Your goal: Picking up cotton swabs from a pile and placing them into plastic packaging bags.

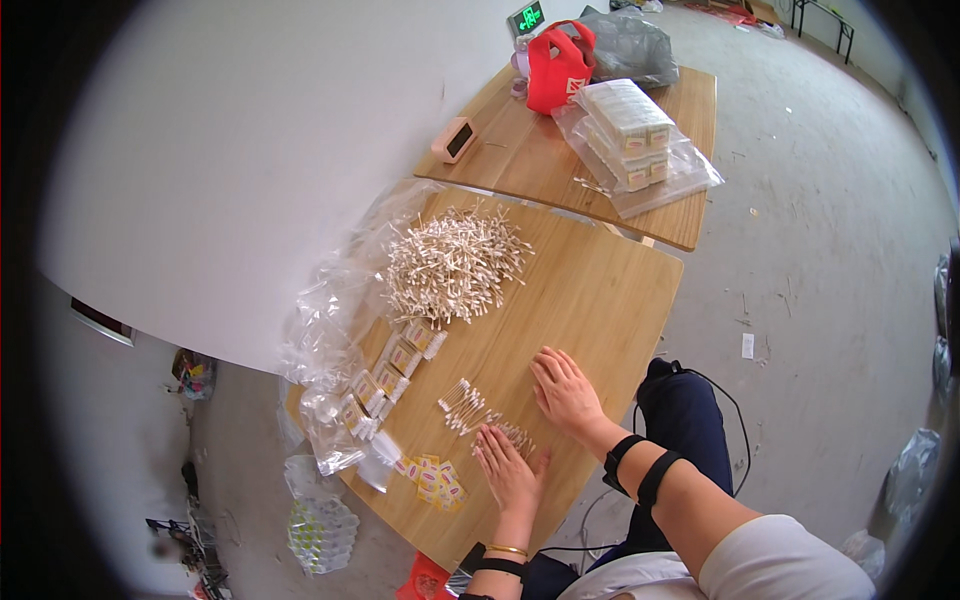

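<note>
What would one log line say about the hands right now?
left hand: flat on small cotton swabs | right hand: flat on wooden table | nearby: big swab pile, yellow labels

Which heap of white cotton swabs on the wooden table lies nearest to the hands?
The small flat batch of white cotton swabs, between the left hand and right hand. The big loose pile of swabs lies farther up the table.

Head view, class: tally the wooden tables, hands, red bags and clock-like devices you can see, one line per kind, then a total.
Light bamboo-wood tables: 2
Bare hands: 2
Red fabric bag: 1
Clock-like devices: 2
Total: 7
</note>
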Available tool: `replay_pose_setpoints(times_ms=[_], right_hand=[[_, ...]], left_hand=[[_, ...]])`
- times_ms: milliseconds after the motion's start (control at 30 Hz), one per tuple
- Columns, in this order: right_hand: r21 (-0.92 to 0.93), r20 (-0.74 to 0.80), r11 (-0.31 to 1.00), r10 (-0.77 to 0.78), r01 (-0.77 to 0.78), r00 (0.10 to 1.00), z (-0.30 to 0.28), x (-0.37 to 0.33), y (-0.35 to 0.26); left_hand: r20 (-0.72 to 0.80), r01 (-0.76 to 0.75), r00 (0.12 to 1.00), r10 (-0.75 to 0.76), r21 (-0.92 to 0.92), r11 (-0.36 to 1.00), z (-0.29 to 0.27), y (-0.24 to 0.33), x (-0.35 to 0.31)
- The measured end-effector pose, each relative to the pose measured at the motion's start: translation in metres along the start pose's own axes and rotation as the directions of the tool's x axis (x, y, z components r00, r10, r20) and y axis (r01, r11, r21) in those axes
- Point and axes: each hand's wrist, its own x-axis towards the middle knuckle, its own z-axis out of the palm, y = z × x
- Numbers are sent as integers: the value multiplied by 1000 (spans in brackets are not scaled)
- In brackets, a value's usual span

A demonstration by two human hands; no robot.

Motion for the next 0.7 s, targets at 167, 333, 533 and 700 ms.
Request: replay_pose_setpoints(times_ms=[167,333,533,700], right_hand=[[-1,2,1000,5,-5,1000,0,-2,-3],[1,-15,1000,6,-6,1000,-1,0,-4],[-13,-18,1000,0,-1,1000,-3,0,-3],[-12,-8,1000,4,-4,1000,-3,0,-2]], left_hand=[[21,-19,1000,19,-28,999,2,5,-19],[6,-75,997,75,-10,997,4,7,-27],[16,-94,995,94,-16,995,5,17,-39],[35,-109,993,110,-23,994,2,23,-47]])
